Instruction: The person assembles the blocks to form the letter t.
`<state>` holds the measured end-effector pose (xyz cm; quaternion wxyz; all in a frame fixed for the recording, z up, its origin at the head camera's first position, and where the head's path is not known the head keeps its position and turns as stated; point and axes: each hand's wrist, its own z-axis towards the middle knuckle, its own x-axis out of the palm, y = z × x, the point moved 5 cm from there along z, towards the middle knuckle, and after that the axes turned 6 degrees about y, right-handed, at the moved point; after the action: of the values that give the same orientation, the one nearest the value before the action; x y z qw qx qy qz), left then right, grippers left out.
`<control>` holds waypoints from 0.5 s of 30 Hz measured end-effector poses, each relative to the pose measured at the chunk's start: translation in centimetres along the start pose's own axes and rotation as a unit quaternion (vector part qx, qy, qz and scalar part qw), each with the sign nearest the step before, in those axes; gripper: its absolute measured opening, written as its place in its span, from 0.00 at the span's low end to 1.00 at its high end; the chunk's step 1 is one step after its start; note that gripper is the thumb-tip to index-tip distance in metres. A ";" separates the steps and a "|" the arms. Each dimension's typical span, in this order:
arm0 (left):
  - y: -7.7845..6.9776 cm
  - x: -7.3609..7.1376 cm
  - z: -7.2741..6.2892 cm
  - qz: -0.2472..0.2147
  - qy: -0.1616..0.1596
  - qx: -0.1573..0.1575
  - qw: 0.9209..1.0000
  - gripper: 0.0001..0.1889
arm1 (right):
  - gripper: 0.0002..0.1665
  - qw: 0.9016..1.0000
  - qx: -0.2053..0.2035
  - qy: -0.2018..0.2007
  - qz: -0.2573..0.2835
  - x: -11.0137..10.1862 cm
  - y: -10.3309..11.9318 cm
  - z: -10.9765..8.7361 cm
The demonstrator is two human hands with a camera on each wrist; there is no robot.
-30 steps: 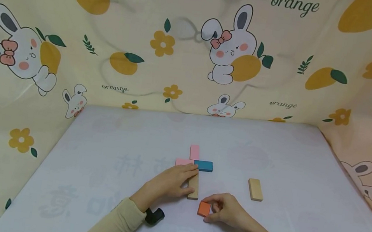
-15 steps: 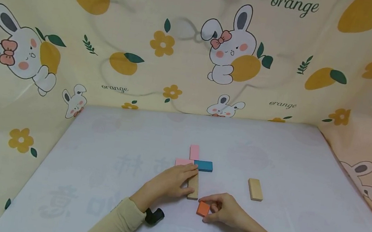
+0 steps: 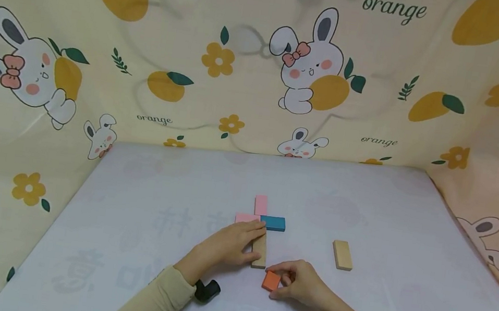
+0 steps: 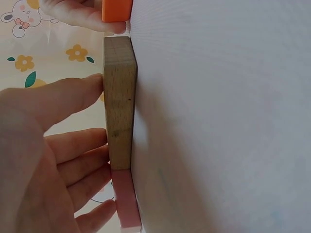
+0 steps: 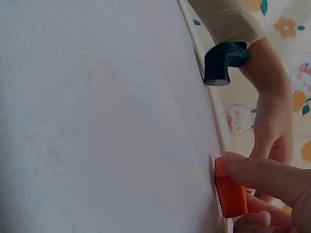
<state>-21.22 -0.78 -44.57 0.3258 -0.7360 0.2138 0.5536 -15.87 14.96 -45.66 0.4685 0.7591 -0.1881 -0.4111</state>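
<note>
On the white table, my left hand (image 3: 228, 241) rests its straight fingertips on a long natural-wood block (image 3: 259, 254). In the left wrist view, its lower fingertips also touch the pink block (image 4: 125, 196) lying against that block's end. My right hand (image 3: 306, 283) pinches a small orange block (image 3: 271, 281) between thumb and fingers, down at the tabletop. This orange block sits slightly turned, just right of and below the wooden block's near end, with a small gap between them. Beyond my left fingers lie a blue block (image 3: 273, 223) and an upright-pointing pink block (image 3: 261, 205).
A separate natural-wood block (image 3: 342, 255) lies to the right on the white tabletop (image 3: 170, 182). Cloth printed with rabbits and oranges hangs behind (image 3: 243, 60) and along the sides. Each wrist wears a black camera mount (image 3: 207, 291).
My right hand has slid the orange block slightly left, closer to the wooden block's near end, and turned it a little. My left hand stays in place.
</note>
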 end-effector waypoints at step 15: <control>0.1 0.0 0.0 0.002 0.001 -0.003 1.000 0.31 | 0.29 1.000 0.014 -0.022 -0.008 0.4 -0.1 0.2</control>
<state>-21.26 -0.81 -44.61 0.3227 -0.7369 0.2140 0.5541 -15.83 14.62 -45.93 0.4504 0.7577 -0.1976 -0.4289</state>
